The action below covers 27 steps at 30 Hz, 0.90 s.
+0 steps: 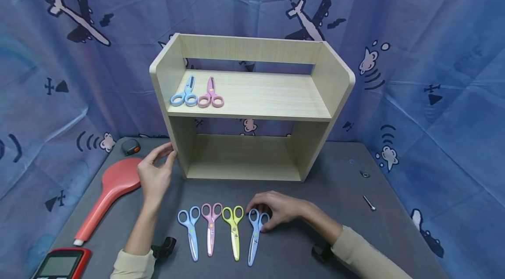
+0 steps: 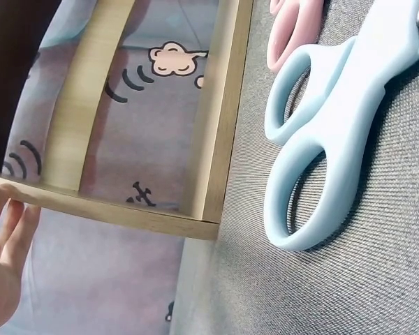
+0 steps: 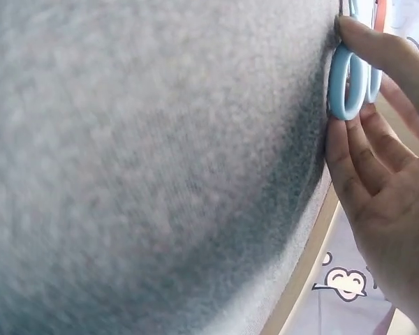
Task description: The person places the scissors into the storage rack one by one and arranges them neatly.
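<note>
My right hand grips blue scissors by the handle loops. The right wrist view shows my thumb on one side of the blue loop and several fingertips against its other end. These scissors end a row on the table, beside yellow scissors, pink scissors and another blue pair, all with handles toward the shelf. My left hand touches the lower left side panel of a pale wooden two-tier shelf with its fingertips. Blue scissors and pink scissors stand on the upper tier, blades up.
Left on the grey table lie a red paddle-shaped thing, a small black-and-orange object and a red device with a screen. Small metal pieces lie at the right. Blue patterned cloth hangs behind the shelf.
</note>
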### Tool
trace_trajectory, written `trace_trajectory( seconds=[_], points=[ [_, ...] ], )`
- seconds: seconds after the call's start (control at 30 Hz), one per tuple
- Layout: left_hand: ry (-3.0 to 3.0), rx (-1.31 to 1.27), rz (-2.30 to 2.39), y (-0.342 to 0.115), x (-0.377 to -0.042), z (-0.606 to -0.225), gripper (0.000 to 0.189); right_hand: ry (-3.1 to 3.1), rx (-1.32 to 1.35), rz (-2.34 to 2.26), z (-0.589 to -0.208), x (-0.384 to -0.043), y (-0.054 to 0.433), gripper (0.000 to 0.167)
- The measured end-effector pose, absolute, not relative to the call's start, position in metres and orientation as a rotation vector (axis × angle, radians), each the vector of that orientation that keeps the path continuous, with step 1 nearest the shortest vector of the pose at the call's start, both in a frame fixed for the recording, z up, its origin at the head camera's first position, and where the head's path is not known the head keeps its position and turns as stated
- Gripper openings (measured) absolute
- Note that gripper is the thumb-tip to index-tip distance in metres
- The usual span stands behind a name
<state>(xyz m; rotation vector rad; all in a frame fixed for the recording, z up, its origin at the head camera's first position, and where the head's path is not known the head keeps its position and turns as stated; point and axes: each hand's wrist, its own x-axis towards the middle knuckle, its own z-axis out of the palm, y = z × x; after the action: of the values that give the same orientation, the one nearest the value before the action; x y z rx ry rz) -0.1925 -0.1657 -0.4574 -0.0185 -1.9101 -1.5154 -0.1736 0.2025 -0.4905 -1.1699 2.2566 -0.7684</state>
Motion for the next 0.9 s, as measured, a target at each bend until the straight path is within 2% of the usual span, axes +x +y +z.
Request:
trace_trajectory(
  seconds=[0.2,0.57,0.67,0.9],
  points=[
    [-1.909,-0.019,-1.521,-0.166,-0.194,-0.457,0.023,2.216,-1.214,-0.748,-0.485,-0.174,0.206,0.049],
    [-1.91,-0.017,-1.522,-0.165,-0.193,-0.456,0.024,1.954,-1.065,-0.791,-0.476,-0.177,0.219,0.039],
    [-1.908,-0.017,-1.523,-0.165,-0.192,-0.456,0.024,1.831,-0.99,-0.839,-0.472,-0.177,0.224,0.042],
    [-1.905,-0.032,-1.522,-0.166,-0.192,-0.457,0.023,1.618,-0.841,-0.853,-0.458,-0.174,0.231,0.06]
  ],
)
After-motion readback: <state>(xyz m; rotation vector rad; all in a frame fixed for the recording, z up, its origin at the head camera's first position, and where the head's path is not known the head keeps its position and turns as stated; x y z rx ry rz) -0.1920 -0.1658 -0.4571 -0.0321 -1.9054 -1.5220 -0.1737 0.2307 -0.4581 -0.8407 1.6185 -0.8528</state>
